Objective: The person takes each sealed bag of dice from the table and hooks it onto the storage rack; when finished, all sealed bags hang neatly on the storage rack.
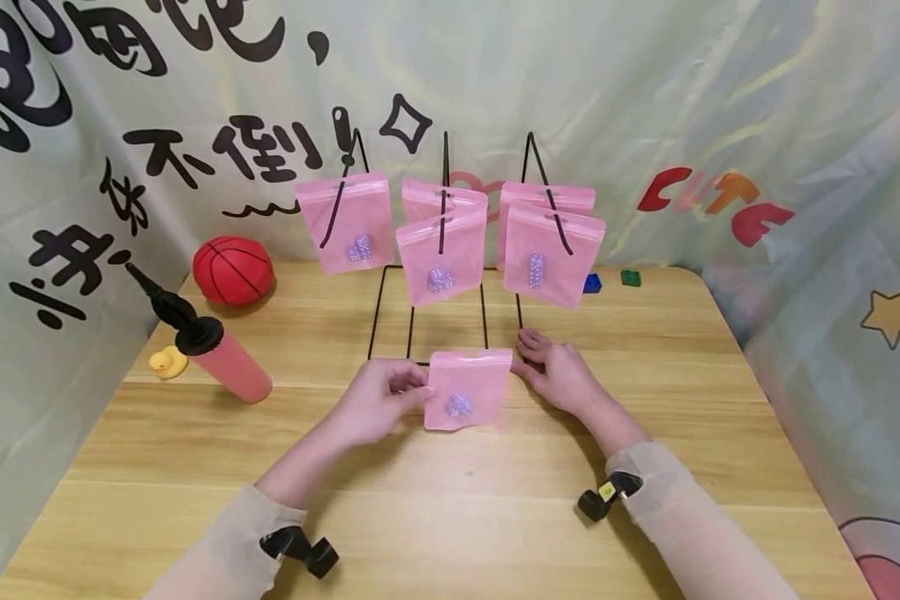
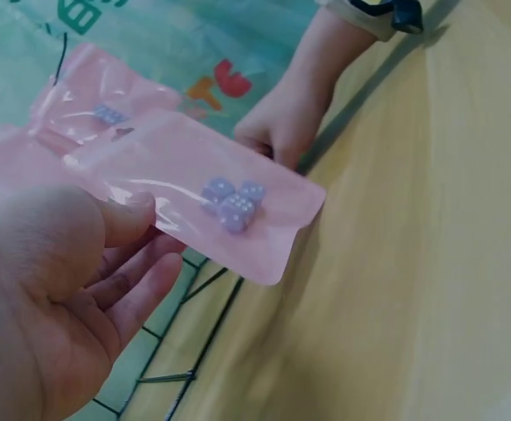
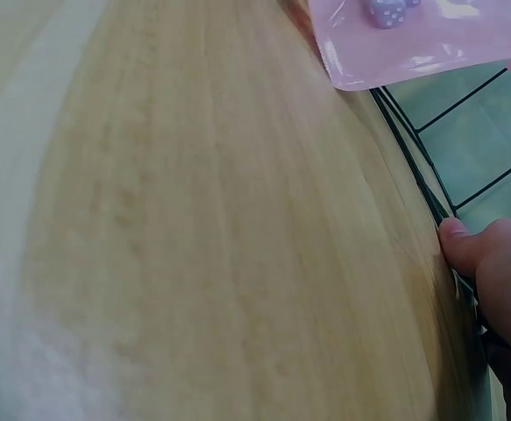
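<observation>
My left hand (image 1: 378,396) pinches the left edge of a pink zip bag (image 1: 487,387), thumb in front and fingers behind. Several pale purple dice (image 2: 235,203) show through its front. The bag hangs upright before the low front of a black wire display rack (image 1: 375,317). At the rack's front right corner, my right hand (image 1: 562,375) grips the base wire; its thumb (image 3: 467,248) lies along the wire in the right wrist view. More pink bags with dice hang on the rack's hooks, among them a left bag (image 1: 345,221), a middle bag (image 1: 461,250) and a right bag (image 1: 581,250).
A red toy basketball (image 1: 232,271), a yellow rubber duck (image 1: 168,362) and a pink hand pump (image 1: 232,362) with a black top are at the left. A blue block (image 1: 592,284) and a green block (image 1: 631,278) lie behind the rack, right. A printed cloth (image 1: 645,100) hangs behind the wooden table.
</observation>
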`<action>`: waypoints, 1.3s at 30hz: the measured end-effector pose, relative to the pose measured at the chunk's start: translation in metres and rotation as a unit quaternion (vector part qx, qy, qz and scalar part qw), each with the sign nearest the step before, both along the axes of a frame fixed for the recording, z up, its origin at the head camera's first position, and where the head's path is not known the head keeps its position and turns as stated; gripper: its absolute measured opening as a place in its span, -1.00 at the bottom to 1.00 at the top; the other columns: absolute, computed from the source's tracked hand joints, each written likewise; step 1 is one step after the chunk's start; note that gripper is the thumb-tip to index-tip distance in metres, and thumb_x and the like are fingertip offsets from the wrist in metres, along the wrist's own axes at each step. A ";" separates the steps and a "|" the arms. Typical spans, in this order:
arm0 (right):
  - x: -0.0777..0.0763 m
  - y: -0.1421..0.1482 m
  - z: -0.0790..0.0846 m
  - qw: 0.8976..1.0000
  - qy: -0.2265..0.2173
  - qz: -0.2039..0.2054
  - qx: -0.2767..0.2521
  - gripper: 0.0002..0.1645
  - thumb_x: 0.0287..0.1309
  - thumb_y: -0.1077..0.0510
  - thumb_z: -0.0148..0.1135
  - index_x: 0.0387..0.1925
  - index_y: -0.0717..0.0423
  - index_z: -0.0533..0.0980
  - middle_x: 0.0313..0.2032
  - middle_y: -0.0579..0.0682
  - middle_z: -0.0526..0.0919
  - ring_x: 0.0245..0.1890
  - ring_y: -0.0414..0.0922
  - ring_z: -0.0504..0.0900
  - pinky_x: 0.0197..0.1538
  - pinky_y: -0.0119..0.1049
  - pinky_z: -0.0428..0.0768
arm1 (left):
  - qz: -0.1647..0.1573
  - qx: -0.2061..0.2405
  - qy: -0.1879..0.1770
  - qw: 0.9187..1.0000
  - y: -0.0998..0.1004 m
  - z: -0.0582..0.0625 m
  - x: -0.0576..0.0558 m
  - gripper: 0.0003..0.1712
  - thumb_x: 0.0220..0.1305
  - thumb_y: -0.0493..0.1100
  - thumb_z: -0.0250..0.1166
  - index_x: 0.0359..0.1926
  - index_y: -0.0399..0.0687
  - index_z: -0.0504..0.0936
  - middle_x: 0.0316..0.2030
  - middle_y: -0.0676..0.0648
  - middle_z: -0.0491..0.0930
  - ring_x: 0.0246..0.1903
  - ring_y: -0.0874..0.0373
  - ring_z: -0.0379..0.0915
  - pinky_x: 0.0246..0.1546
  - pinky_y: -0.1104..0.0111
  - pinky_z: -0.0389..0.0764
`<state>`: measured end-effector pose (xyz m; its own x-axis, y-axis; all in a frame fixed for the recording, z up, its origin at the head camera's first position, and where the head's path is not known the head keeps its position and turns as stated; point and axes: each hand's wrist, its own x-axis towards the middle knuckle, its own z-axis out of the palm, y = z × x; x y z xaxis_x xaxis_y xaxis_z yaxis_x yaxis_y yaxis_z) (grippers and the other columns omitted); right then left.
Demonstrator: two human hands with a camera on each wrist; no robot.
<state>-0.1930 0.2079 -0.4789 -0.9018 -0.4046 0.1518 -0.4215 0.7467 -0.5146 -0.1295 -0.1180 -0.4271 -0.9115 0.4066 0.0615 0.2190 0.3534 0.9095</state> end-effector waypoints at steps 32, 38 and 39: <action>0.003 0.001 -0.003 1.000 0.016 0.007 -0.017 -0.42 0.43 0.05 0.41 0.24 0.42 0.56 0.35 0.31 0.50 0.42 0.22 0.42 0.39 0.18 0.42 | 0.149 0.148 0.132 0.969 -0.086 0.084 0.003 -0.94 0.34 -0.52 0.38 -0.21 -0.41 0.68 -0.36 -0.11 0.69 -0.37 0.13 0.63 -0.24 0.43 0.73; 0.002 0.000 -0.004 1.000 0.021 0.004 -0.008 -0.43 0.42 0.03 0.41 0.23 0.41 0.58 0.34 0.29 0.52 0.42 0.21 0.44 0.40 0.18 0.43 | 0.171 0.195 0.121 0.958 -0.096 0.091 0.002 -0.91 0.36 -0.56 0.32 -0.15 -0.43 0.66 -0.32 -0.13 0.67 -0.32 0.10 0.61 -0.13 0.42 0.74; 0.002 0.000 -0.003 1.000 0.022 0.003 -0.007 -0.43 0.42 0.03 0.41 0.23 0.40 0.59 0.34 0.29 0.53 0.42 0.21 0.45 0.40 0.19 0.42 | 0.175 0.205 0.115 0.956 -0.097 0.091 0.001 -0.91 0.36 -0.55 0.33 -0.14 -0.44 0.66 -0.32 -0.13 0.67 -0.32 0.10 0.61 -0.12 0.42 0.74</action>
<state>-0.1912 0.2081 -0.4824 -0.8916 -0.4081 0.1964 -0.4486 0.7362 -0.5067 -0.1281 -0.2154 -0.3359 -0.9301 -0.0217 0.3667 0.3647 0.0649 0.9289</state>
